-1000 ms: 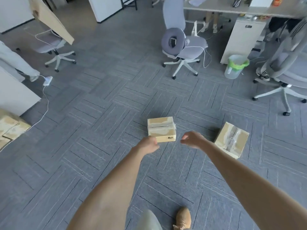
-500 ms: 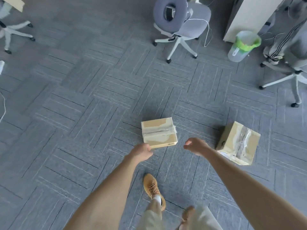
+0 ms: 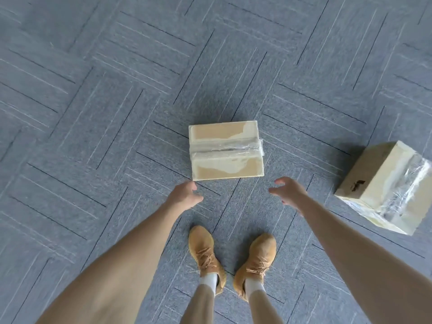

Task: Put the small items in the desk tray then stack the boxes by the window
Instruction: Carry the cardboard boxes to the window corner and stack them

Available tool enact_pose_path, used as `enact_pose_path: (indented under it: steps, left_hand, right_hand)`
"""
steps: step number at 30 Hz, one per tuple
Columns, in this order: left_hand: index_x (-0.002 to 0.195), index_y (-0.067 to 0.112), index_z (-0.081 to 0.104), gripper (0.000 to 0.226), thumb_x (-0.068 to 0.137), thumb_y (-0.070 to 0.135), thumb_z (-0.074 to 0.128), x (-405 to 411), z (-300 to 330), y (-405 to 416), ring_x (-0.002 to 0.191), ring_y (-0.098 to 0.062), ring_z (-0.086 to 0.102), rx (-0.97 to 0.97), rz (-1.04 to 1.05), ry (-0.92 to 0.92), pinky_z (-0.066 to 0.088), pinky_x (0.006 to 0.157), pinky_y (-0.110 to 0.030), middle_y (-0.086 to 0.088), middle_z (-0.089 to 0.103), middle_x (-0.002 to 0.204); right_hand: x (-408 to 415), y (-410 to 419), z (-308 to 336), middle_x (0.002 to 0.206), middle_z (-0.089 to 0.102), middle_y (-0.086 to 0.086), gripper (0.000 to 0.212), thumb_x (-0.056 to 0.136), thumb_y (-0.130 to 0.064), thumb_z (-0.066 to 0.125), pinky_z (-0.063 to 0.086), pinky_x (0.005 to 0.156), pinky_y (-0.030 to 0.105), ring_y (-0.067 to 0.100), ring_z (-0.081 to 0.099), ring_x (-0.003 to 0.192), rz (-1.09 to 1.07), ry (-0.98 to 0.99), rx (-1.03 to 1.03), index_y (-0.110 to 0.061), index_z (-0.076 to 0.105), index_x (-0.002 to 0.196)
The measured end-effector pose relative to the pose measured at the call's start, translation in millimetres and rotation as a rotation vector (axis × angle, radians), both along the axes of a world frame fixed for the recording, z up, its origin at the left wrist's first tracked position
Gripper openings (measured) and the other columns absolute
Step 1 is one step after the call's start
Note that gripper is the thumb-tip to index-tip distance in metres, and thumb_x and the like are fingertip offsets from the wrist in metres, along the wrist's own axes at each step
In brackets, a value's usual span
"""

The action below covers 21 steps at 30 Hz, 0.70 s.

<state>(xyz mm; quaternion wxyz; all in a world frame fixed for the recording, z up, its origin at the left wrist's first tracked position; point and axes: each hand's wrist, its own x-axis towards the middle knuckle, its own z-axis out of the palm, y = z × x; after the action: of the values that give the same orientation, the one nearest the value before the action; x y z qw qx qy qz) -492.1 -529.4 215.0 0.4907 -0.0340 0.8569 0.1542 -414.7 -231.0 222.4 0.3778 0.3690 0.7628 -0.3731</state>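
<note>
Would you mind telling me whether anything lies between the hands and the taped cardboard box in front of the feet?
Nothing visible: only bare grey carpet separates the open left hand and right hand from the tape-sealed cardboard box.

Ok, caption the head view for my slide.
Both open hands, left hand and right hand, reach toward taped box on carpet.
</note>
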Motion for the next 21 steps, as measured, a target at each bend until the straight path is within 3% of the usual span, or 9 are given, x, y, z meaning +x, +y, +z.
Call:
enact_pose_path:
  steps: [3,6,11,12,14,16,19,21]
  left_hand:
    - [0.142,0.007,0.049,0.059,0.092,0.035,0.066,19.0,-67.9,-0.2,0.115,-0.026,0.059,-0.029,0.073,-0.016,0.048,0.09,-0.033,-0.012,0.058,0.136]
    - [0.143,0.006,0.045,0.064,0.091,0.035,0.069,35.1,-127.5,-0.1,0.1,-0.021,0.057,-0.048,0.124,-0.014,0.046,0.083,-0.031,-0.011,0.059,0.131]
    - [0.147,0.006,0.038,0.071,0.089,0.03,0.072,50.5,-206.5,-1.1,0.084,-0.013,0.052,-0.04,0.165,-0.043,0.043,0.064,-0.023,-0.005,0.054,0.109]
    - [0.148,0.006,0.036,0.074,0.089,0.031,0.072,51.3,-220.6,-1.9,0.085,-0.014,0.055,-0.048,0.181,-0.034,0.045,0.067,-0.025,-0.006,0.056,0.114]
    - [0.15,0.008,0.031,0.082,0.087,0.034,0.075,50.1,-245.0,-2.4,0.108,-0.024,0.061,-0.069,0.214,0.005,0.052,0.086,-0.035,-0.013,0.056,0.135]
    - [0.152,0.01,0.026,0.09,0.083,0.03,0.08,45.1,-266.2,-2.5,0.124,-0.032,0.057,-0.024,0.342,0.07,0.051,0.095,-0.037,-0.016,0.05,0.145]
    - [0.155,0.014,0.022,0.1,0.078,0.023,0.085,31.3,-288.8,-1.0,0.125,-0.029,0.057,0.116,0.635,0.169,0.049,0.095,-0.033,-0.013,0.051,0.146]
    - [0.152,0.014,0.032,0.097,0.074,0.024,0.088,21.6,-301.2,-2.3,0.123,-0.027,0.059,0.154,0.671,0.208,0.05,0.097,-0.033,-0.01,0.055,0.142]
  right_hand:
    - [6.2,3.6,-70.2,0.14,0.058,0.013,0.057,0.09,-0.019,0.073,0.058,0.095,0.049,0.037,0.068,0.109,-0.013,-0.043,-0.054,-0.009,0.052,0.143]
    - [12.4,11.7,-131.2,0.136,0.06,0.013,0.059,0.089,-0.02,0.075,0.056,0.097,0.051,0.039,0.066,0.112,-0.018,-0.056,-0.036,-0.009,0.051,0.142]
    - [10.0,19.8,-208.7,0.123,0.067,0.017,0.066,0.088,-0.02,0.075,0.057,0.074,0.035,0.036,0.067,0.109,0.013,-0.04,0.012,-0.011,0.046,0.147]
    - [8.7,20.1,-222.7,0.125,0.066,0.019,0.069,0.088,-0.02,0.075,0.056,0.077,0.036,0.036,0.066,0.11,0.01,-0.028,0.018,-0.011,0.044,0.148]
    - [5.6,20.9,-247.3,0.131,0.062,0.019,0.076,0.086,-0.023,0.077,0.054,0.082,0.036,0.034,0.064,0.114,0.006,-0.006,0.025,-0.012,0.04,0.151]
    - [1.5,20.6,-267.1,0.137,0.059,0.015,0.081,0.085,-0.025,0.079,0.051,0.087,0.036,0.032,0.06,0.12,0.01,0.027,0.025,-0.014,0.036,0.153]
    - [-4.6,18.0,-289.7,0.137,0.06,0.007,0.084,0.081,-0.022,0.081,0.046,0.097,0.036,0.025,0.056,0.124,0.044,0.135,0.03,-0.016,0.037,0.151]
    - [-8.4,15.8,-301.3,0.133,0.063,-0.001,0.09,0.074,-0.024,0.085,0.044,0.107,0.048,0.021,0.055,0.125,0.017,0.203,0.03,-0.024,0.038,0.152]
